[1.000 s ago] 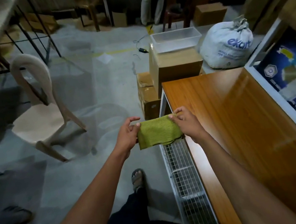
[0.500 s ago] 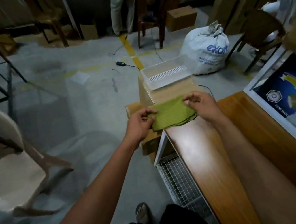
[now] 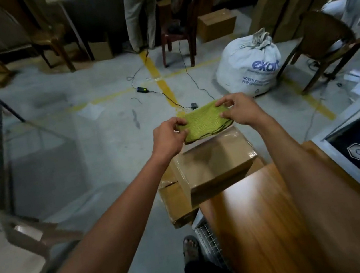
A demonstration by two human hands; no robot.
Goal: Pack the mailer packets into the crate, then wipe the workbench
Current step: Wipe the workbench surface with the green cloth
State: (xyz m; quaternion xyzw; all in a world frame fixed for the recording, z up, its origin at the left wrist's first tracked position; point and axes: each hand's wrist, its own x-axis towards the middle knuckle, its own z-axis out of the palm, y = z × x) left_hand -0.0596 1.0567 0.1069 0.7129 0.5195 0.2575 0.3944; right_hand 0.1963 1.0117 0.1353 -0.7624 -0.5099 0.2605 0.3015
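Cloth (image 3: 203,122): yellow-green, ribbed weave. Tabletop (image 3: 269,228): glossy orange-brown woodgrain. Box (image 3: 213,164) beside tabletop: plain brown. Sack (image 3: 249,67) beyond tabletop: white, blue lettering.

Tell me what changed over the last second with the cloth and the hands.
The green cloth, held at the workbench's near corner a second ago, has been carried forward, past the far end and over the cardboard box. The clear tray seen on that box earlier is no longer visible. Unchanged: left hand and right hand both still pinch the cloth's ends.
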